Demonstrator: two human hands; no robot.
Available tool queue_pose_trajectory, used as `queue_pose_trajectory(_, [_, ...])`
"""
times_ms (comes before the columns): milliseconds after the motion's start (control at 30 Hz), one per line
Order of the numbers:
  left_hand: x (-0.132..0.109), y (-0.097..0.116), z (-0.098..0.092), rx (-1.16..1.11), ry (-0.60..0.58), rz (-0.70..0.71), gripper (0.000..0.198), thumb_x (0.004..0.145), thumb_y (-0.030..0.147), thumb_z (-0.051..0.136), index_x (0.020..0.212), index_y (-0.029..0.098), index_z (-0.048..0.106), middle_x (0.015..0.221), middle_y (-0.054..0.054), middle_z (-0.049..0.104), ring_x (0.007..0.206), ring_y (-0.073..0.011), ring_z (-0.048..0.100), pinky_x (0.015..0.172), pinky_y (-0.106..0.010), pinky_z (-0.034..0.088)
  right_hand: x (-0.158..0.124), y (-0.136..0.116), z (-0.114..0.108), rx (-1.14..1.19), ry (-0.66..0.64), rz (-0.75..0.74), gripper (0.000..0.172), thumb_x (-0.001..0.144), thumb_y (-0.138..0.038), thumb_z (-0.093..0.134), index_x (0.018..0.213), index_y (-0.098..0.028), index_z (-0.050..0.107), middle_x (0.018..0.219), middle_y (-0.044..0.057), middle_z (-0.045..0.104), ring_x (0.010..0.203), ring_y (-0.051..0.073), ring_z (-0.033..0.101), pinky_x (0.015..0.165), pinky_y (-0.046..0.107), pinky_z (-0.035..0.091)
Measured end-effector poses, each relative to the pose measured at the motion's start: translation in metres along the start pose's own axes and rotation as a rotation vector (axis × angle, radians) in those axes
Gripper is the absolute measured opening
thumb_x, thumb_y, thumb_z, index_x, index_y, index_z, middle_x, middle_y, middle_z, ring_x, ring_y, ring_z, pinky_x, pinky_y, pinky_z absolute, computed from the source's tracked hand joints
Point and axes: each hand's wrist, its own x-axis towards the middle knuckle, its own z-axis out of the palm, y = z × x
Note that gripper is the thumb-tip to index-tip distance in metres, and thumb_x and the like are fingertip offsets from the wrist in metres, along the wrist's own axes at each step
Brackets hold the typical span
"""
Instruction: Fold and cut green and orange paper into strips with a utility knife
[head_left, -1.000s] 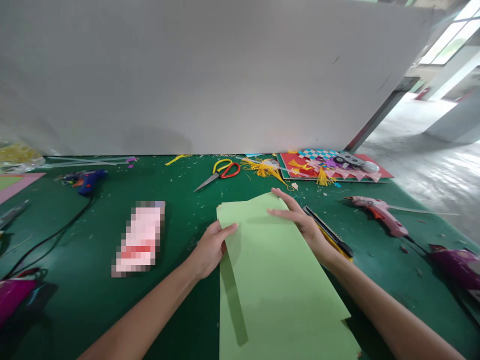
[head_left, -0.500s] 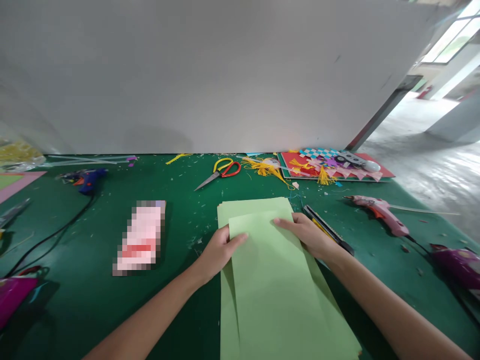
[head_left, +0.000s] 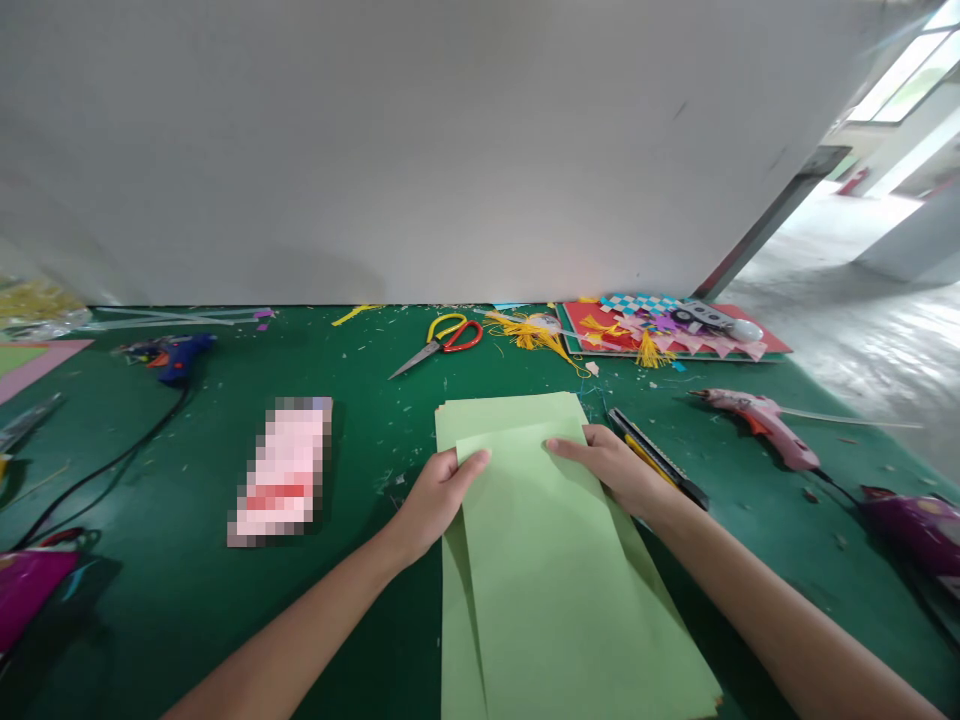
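Head camera looks down at a green table (head_left: 187, 600). In the lower middle of the frame lies a light green sheet (head_left: 555, 570). It sits on top of more green paper (head_left: 510, 408), which peeks out at its far edge and its left side.

The left hand (head_left: 439, 495) pinches the sheet's far left corner, with the thumb on top and the other fingers curled under the edge. The right hand (head_left: 611, 465) rests on the far right corner. Its fingers are stretched out flat and are not curled around anything.

Just right of that hand, a black and yellow knife (head_left: 660, 460) lies on the table. Higher up in the middle are scissors (head_left: 442, 340) with yellow and red handles, and near them is a yellow tassel (head_left: 529, 335). A red card (head_left: 581, 325) with little paper bits on it sits at the upper right.

A pink glue gun (head_left: 757, 418) lies on the right side, and a blue glue gun (head_left: 176, 352) lies at the upper left. A pink pack (head_left: 285, 470), blurred out, lies left of the left hand.
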Motion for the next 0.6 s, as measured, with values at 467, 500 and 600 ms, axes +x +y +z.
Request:
queue_pose_trajectory(467, [0.0001,-0.0016,-0.0005,0.027,0.057,0.004,0.041,0.077,0.057,0.060,0.071,0.016,0.063,0.059,-0.001,0.059,0.056,-0.0166,0.056,0.053,-0.025,0.042,0.0000,0.0007,-0.0004,0.001,-0.003,0.003,0.037,0.068,-0.047,0.074,0.083,-0.014,0.071,0.076,0.008,0.073,0.065,0.023,0.069,0.059,0.031,0.053])
queue_pose_trajectory(500, [-0.0001,-0.0013,-0.0002,0.027,0.061,0.005,0.041,0.077,0.057,0.060,0.070,0.016,0.063,0.058,-0.001,0.059,0.056,-0.0166,0.056,0.053,-0.025,0.042,0.0000,0.0007,-0.0003,0.002,-0.002,0.003,0.036,0.069,-0.047,0.074,0.084,-0.014,0.071,0.076,0.008,0.073,0.066,0.023,0.069,0.060,0.031,0.053])
queue_pose_trajectory(600, [-0.0003,-0.0010,0.0003,0.019,0.066,0.009,0.042,0.077,0.058,0.060,0.070,0.017,0.063,0.059,-0.001,0.059,0.057,-0.0169,0.056,0.053,-0.025,0.042,0.0002,0.0008,-0.0005,-0.004,0.007,0.008,0.038,0.068,-0.048,0.074,0.084,-0.014,0.072,0.077,0.008,0.074,0.065,0.024,0.069,0.060,0.031,0.053])
